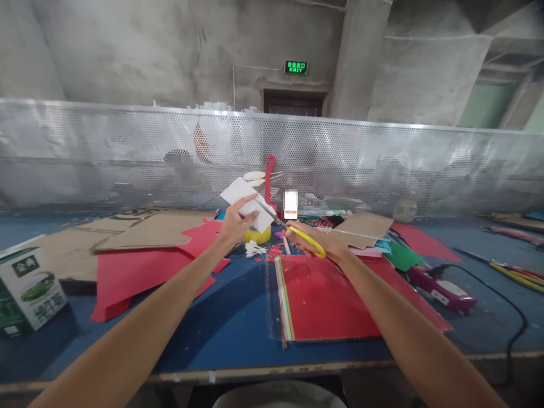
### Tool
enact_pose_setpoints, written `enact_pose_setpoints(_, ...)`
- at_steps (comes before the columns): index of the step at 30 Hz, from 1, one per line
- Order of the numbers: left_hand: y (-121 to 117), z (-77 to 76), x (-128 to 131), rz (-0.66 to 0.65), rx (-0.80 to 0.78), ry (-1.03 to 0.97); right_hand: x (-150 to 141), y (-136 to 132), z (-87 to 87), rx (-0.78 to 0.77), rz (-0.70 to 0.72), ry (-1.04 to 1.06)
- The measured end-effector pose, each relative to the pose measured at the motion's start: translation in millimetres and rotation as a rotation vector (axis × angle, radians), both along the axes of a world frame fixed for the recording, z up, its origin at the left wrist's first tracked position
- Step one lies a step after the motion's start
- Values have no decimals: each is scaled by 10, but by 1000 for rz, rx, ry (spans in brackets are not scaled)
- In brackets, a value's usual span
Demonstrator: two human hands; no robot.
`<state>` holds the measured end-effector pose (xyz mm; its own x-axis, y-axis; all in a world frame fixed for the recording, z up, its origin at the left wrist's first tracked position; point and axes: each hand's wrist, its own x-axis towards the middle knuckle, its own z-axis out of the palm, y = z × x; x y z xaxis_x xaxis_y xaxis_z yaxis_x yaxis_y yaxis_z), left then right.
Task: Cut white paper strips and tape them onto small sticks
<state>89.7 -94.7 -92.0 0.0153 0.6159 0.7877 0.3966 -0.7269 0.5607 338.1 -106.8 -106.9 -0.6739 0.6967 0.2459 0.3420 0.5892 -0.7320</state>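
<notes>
My left hand [237, 220] pinches a piece of white paper [238, 192] between thumb and fingers, above the blue table. In my right hand [302, 237] is a pair of scissors [313, 242] with yellow handles. Their blades point up and left and lie across the white paper; whether they cut into it I cannot tell. Below the hands sit a yellow roll of tape [257, 235] and a small white tangle [255, 249]. A stack of red paper [331, 300] with coloured edges lies under my right forearm.
Cardboard [144, 229] and red sheets [144, 272] lie at left, beside a green-and-white carton [32, 289]. On the right are a purple power strip [444, 290] with a black cable and yellow-handled tools [514, 275]. A lit phone [290, 204] stands before the perforated metal partition [361, 153].
</notes>
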Motion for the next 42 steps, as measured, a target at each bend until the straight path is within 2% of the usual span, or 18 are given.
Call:
enact_pose_setpoints(11,-18,23,-17,-36,-25,-7,27,10,54,9,-43,-7)
enact_pose_setpoints(15,8,74,-102,-47,19,-67,88,5,106,50,-56,-36)
enact_pose_setpoints(18,61,113,-216,-8,41,-102,150,-10,147,48,-54,-77)
enact_pose_setpoints(20,109,131,-302,17,3,-69,191,-1,165,56,-62,-109)
enact_pose_setpoints(26,187,152,-475,-94,-80,80,269,112,154,89,-105,-193)
enact_pose_setpoints(32,108,145,-443,-122,-159,266,277,53,208,104,-89,-249)
enact_pose_setpoints(38,126,111,-399,-184,-196,285,281,46,204,123,-69,-262)
enact_pose_setpoints(42,128,105,-395,-150,-164,273,307,97,180,142,-60,-258)
